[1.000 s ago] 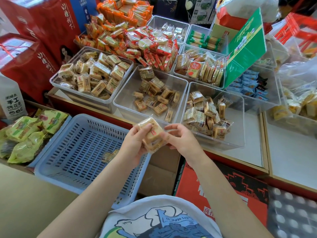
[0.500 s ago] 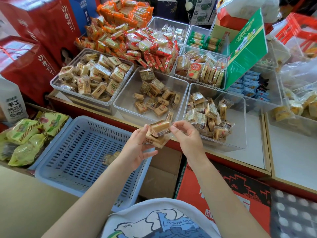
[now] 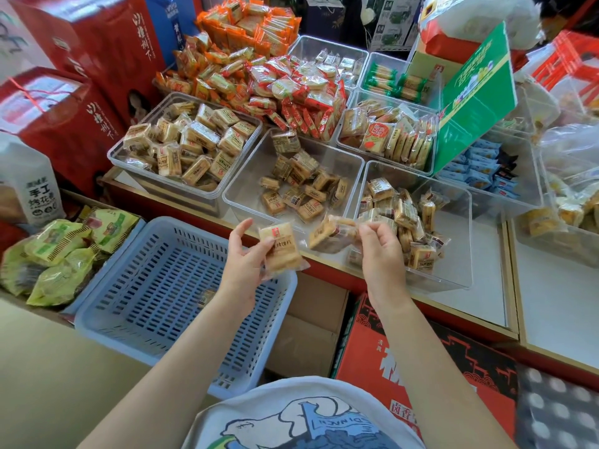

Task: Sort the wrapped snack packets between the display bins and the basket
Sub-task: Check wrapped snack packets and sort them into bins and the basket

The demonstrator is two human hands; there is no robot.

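Crinkly square packet (image 3: 281, 251) gripped by left hand (image 3: 246, 260) | right hand (image 3: 377, 251) pinches blurred wrapper (image 3: 332, 236)

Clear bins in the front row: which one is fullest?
The left bin, heaped with packets; the middle bin and right bin show bare floor.

The right hand's (image 3: 376, 251) motion-blurred packet (image 3: 330, 236) shows no readable print.
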